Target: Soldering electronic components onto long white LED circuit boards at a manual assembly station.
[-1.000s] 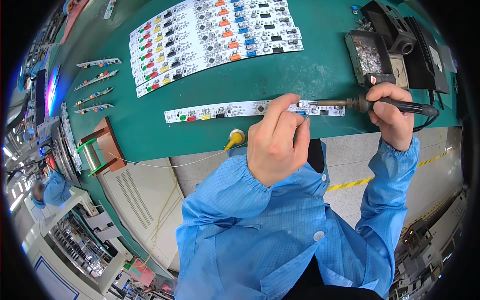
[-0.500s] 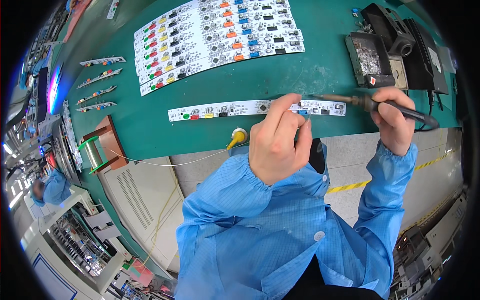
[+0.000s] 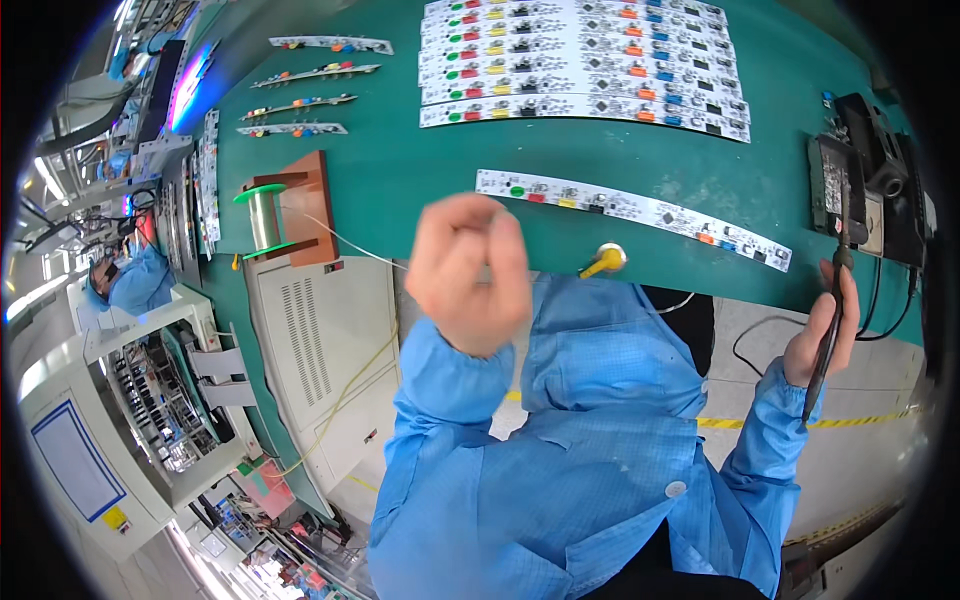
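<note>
My left hand (image 3: 470, 275), slightly blurred, hovers left of a long white circuit board (image 3: 640, 208), its fingers pinched together. A thin solder wire (image 3: 352, 244) runs to it from a green-rimmed spool (image 3: 264, 220) on a brown stand. In my right hand (image 3: 822, 330) is a soldering iron (image 3: 842, 258), gripped by its dark handle and pointing away from me. The iron's tip reaches over a dark metal tray (image 3: 826, 185); whether it touches the contents I cannot tell. Green, red, yellow, orange and blue parts sit on the board, which lies on the green mat.
Overlapping rows of similar boards (image 3: 585, 108) lie at the back. Several narrow boards (image 3: 330, 45) rest at the far left. A yellow plug on a metal stud (image 3: 606, 260) sits at the mat's front edge. A dark holder (image 3: 880, 150) stands beside the tray.
My right hand has carried the soldering iron from the board to the tray, turning it upright in view. My left hand has drawn back leftward off the board. The whole view has shifted.
</note>
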A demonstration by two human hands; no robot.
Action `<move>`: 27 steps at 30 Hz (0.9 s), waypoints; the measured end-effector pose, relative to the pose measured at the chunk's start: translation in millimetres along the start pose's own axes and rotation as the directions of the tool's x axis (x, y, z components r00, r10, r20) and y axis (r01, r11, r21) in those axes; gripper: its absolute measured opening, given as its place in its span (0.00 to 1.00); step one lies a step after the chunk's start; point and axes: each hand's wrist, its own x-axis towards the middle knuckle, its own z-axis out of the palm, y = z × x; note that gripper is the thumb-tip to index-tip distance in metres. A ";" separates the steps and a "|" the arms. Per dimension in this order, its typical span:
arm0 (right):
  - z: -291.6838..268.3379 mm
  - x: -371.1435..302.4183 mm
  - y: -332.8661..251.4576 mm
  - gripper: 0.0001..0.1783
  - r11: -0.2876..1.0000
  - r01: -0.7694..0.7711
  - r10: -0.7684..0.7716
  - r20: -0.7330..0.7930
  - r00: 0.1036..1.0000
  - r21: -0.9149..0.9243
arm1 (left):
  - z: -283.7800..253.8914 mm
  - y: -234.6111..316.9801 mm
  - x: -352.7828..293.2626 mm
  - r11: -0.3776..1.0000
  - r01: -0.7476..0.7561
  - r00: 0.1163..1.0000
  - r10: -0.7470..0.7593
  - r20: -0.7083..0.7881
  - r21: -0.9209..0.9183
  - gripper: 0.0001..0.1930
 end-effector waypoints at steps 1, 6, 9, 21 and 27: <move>4.2 -0.5 -2.2 0.18 0.998 -0.059 0.058 0.015 0.998 0.022 | -3.2 -10.5 4.3 1.000 0.000 1.000 0.000 -0.006 0.004 0.03; 18.0 4.8 -20.5 0.24 0.994 -0.101 0.107 0.140 0.984 -0.049 | -2.7 -35.2 13.9 0.960 0.136 0.978 -0.170 0.123 0.246 0.08; 24.7 1.1 -25.2 0.26 0.993 -0.111 0.109 0.042 0.993 0.043 | 0.9 -44.2 15.4 0.984 0.115 0.977 -0.137 0.165 0.138 0.11; 13.2 5.0 -34.8 0.36 0.966 0.252 -0.246 -0.098 0.964 0.054 | -33.0 -58.7 16.5 0.565 0.539 0.842 -0.385 0.378 -0.625 0.10; 8.8 2.5 -29.4 0.36 0.972 0.212 -0.202 -0.100 0.974 0.102 | -31.0 -57.3 16.6 0.509 0.533 0.846 -0.346 0.407 -0.676 0.10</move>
